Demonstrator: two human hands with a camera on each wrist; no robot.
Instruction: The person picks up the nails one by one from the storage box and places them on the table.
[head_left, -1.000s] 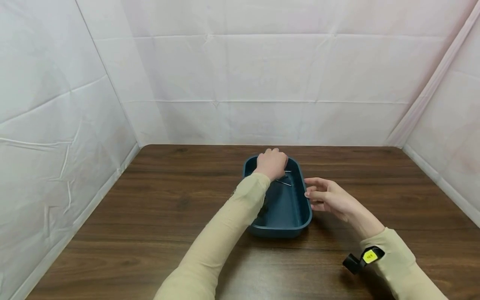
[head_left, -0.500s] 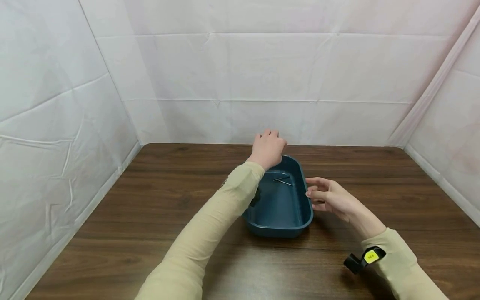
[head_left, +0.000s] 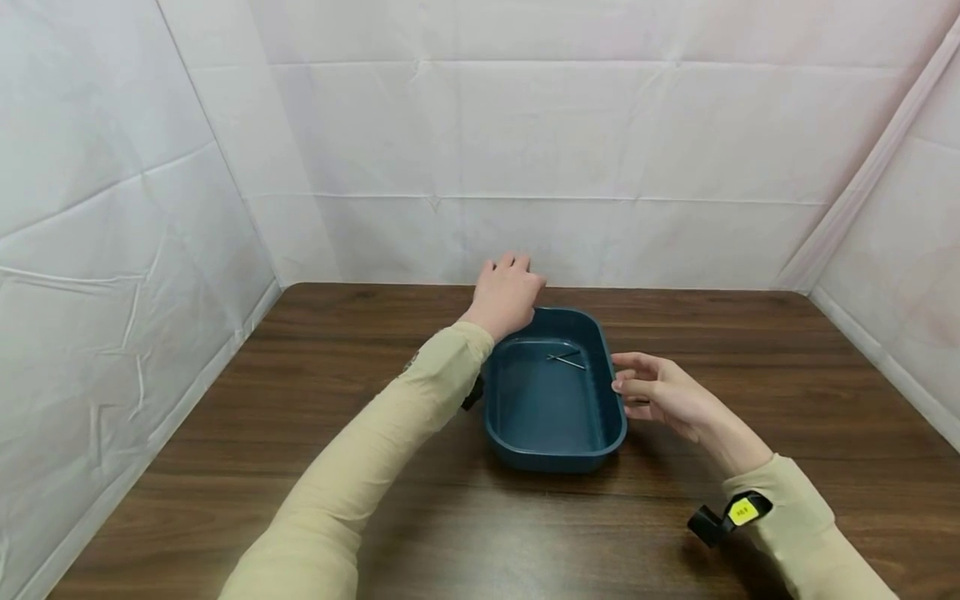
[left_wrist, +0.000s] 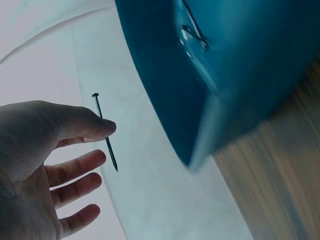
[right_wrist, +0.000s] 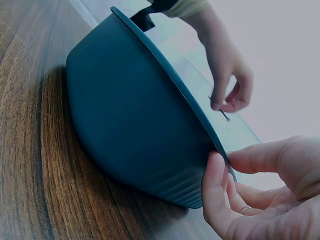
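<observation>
Left hand (head_left: 508, 293): raised over the tray's 11 o'clock corner; thumb and forefinger pinch a nail (left_wrist: 105, 132), the other fingers loosely spread, as the left wrist view shows.
Nail: thin, dark, head uppermost, hanging nearly upright from the pinch; clear of the tray, outside its far-left rim.
Right hand (head_left: 660, 396): at the tray's 3 o'clock rim; thumb and fingertips nip the rim edge, fingers curled round it (right wrist view).
Tray (head_left: 592, 433): dark teal, oblong, rounded corners, resting on the table at its centre, long axis running 12 to 6.
Tray contents: two thin nails (head_left: 567, 360) crossed on the floor toward 1 o'clock, touching each other.
Table (head_left: 300, 433): dark wood grain.
Surround: white creased sheet (head_left: 112, 167) at 9, 12 and 3 o'clock.
Sleeves: beige, both arms; black wrist camera with yellow tag (head_left: 738, 512) at 5 o'clock.
</observation>
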